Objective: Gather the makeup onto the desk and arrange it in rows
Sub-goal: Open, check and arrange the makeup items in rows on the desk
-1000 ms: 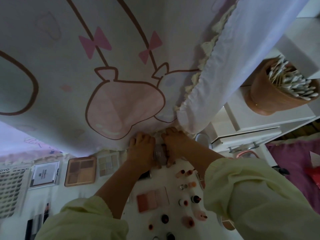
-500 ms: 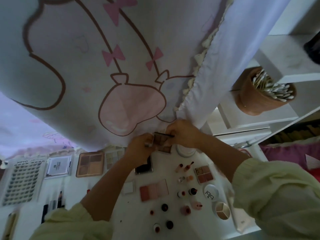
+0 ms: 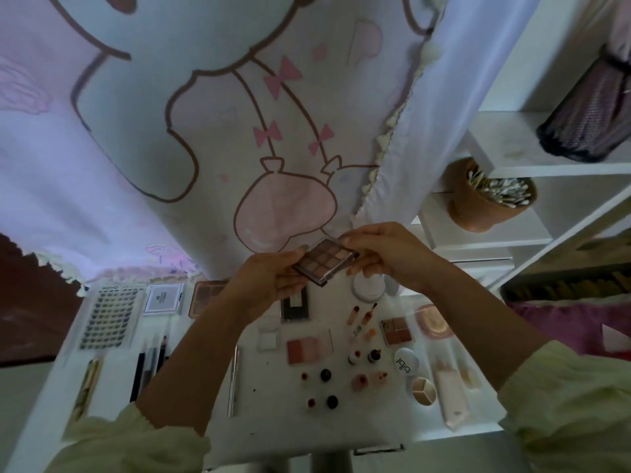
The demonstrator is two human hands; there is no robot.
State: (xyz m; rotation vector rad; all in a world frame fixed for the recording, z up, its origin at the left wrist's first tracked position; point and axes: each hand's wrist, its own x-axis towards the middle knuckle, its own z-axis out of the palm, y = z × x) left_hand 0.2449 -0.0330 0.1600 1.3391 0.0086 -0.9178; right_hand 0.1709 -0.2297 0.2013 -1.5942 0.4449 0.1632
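Note:
A brown eyeshadow palette (image 3: 324, 262) with several pans hangs in the air above the back of the white desk (image 3: 273, 414). My left hand (image 3: 269, 281) grips its left end and my right hand (image 3: 382, 249) pinches its right end. Below them the desk carries makeup laid in rows: a lash tray (image 3: 109, 317), a white card box (image 3: 164, 298), a brown palette (image 3: 203, 297) partly hidden by my left arm, a pink blush palette (image 3: 309, 346), small bottles (image 3: 362, 312), a white jar (image 3: 368, 285) and a cream tube (image 3: 450, 394).
A pink cartoon curtain (image 3: 205, 131) hangs behind the desk. White shelves (image 3: 532, 165) at the right hold a brown cup of cotton swabs (image 3: 488, 196) and a dark mesh pouch (image 3: 587, 114). Pencils (image 3: 150, 363) lie at the desk's left.
Both hands were down at the curtain's foot; they have lifted the eyeshadow palette up above the desk. The camera has tilted, showing more desk and shelves.

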